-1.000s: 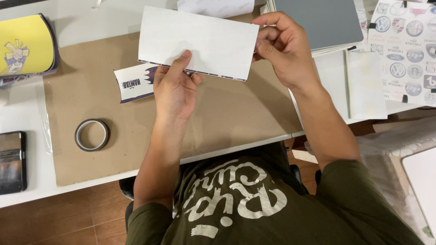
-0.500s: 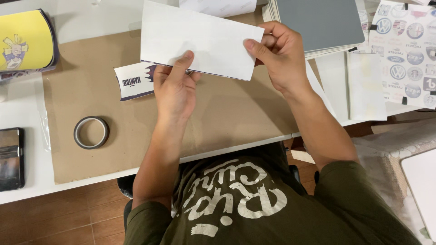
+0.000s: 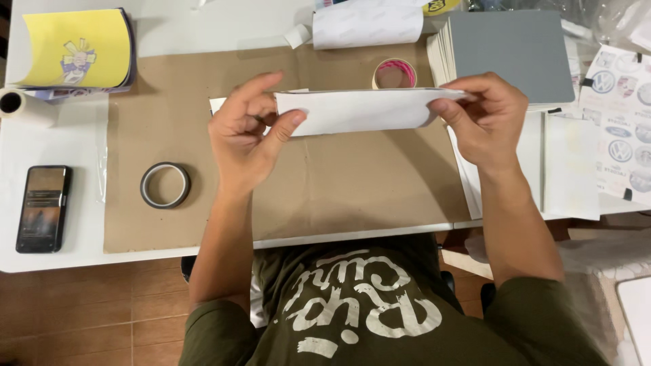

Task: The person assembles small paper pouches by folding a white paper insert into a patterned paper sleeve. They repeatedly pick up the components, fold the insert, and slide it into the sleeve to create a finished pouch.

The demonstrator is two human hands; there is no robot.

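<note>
From the head view I see both hands pinched on one white sheet of paper [image 3: 359, 108], held flat and nearly edge-on above the middle of the frame: my left hand [image 3: 247, 139] clamps its left end between thumb and fingers, my right hand [image 3: 485, 122] clamps its right end the same way. The sheet hangs over a brown cardboard mat [image 3: 339, 183] that covers the centre of the white counter [image 3: 61, 142]. Below the sheet the mat lies bare down to its near edge, so there is open room there between my forearms. Just behind the sheet, touching its top edge in the picture, stands a tape roll with a pink inner rim [image 3: 395, 73]; further up lies a curled white sheet [image 3: 369, 26]. At the upper right a grey board [image 3: 512, 54] sits on a stack of white sheets, close to my right hand. At far right lies a sheet of round stickers [image 3: 620, 129]. Left of my left hand, well apart, a dark tape ring [image 3: 165, 185] rests on the mat. At the left edge lies a black phone [image 3: 44, 207], above it a white roll [image 3: 20, 105] and a yellow booklet [image 3: 78, 49] at the upper left.
</note>
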